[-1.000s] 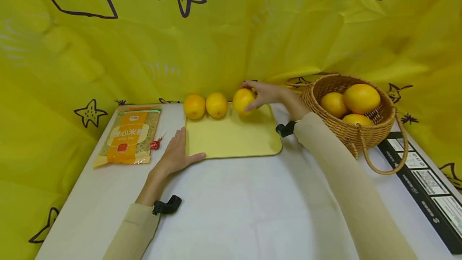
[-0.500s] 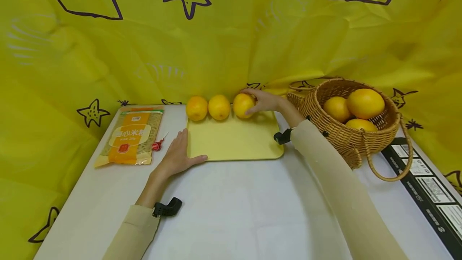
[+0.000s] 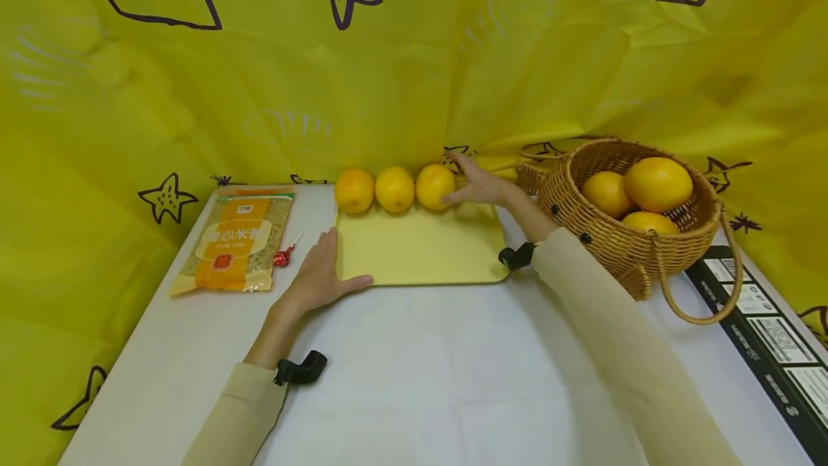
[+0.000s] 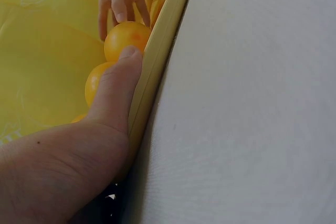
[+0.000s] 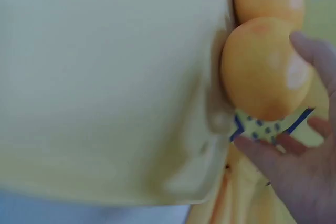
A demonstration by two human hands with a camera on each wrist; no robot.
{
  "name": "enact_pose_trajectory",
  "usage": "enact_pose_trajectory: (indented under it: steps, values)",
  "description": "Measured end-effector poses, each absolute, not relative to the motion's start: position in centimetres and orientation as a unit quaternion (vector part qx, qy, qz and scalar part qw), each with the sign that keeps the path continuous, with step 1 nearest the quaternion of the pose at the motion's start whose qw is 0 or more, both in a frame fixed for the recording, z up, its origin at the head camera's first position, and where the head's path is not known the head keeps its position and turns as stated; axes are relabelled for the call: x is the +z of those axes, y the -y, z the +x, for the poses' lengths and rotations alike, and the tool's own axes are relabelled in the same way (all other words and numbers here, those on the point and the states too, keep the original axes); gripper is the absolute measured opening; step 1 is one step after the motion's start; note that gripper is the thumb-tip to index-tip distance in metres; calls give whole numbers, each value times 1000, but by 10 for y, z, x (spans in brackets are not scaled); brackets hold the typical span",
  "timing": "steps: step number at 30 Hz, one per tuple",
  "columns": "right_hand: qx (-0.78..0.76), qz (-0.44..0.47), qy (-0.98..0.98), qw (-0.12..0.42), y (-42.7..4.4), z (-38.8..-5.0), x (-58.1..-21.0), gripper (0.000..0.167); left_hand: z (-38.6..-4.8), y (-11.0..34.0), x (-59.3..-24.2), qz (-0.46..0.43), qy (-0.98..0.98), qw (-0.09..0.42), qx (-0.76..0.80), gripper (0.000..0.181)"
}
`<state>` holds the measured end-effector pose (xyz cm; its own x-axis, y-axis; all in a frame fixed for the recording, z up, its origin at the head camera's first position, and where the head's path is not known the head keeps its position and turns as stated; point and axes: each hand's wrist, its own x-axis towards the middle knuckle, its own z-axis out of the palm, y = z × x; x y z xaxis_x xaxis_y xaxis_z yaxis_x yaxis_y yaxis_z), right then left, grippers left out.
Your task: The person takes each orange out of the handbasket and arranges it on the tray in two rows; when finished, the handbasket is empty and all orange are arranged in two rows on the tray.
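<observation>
Three orange fruits stand in a row along the back edge of the yellow tray (image 3: pixel 420 250): a left one (image 3: pixel 354 191), a middle one (image 3: pixel 394 189) and a right one (image 3: pixel 435 186). Beside the right fruit (image 5: pixel 265 69), my right hand (image 3: pixel 481 182) has its fingers spread, with a gap showing between fingers and fruit in the right wrist view. My left hand (image 3: pixel 318 275) lies flat against the tray's left front corner, thumb along the front edge; its thumb side (image 4: pixel 113 93) shows in the left wrist view.
A wicker basket (image 3: pixel 595 250) holding several orange fruits stands at the right, its handle hanging in front. Under it lies a black box with white labels (image 3: pixel 757 336). At the left are a food packet (image 3: pixel 236 243) and a small red wrapped candy (image 3: pixel 282 257). Yellow cloth hangs behind.
My right hand has let go of the right fruit, its fingers opening and drawing slightly to the right. That fruit now rests close to the middle one. My left hand has stayed at the tray corner.
</observation>
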<state>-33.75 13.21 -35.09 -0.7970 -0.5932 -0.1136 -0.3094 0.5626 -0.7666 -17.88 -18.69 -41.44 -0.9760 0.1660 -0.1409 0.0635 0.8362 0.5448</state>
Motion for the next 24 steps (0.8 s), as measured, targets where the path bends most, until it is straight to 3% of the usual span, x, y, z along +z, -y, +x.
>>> enact_pose_trajectory:
  steps: [6,13,18,24]
  values:
    - [-388,-303,-866,93,-146,-283,-329,87,-179,188,-413,59,-955,96,276,123]
    - [-401,-354,-842,73,-177,-208,-329,75,-179,187,-414,59,-954,99,276,125]
    - [-389,-351,-851,34,-197,-183,-328,68,-179,187,-412,58,-955,94,275,123]
    - [-390,-341,-855,-5,-214,-178,-330,65,-179,188,-411,58,-955,97,273,124]
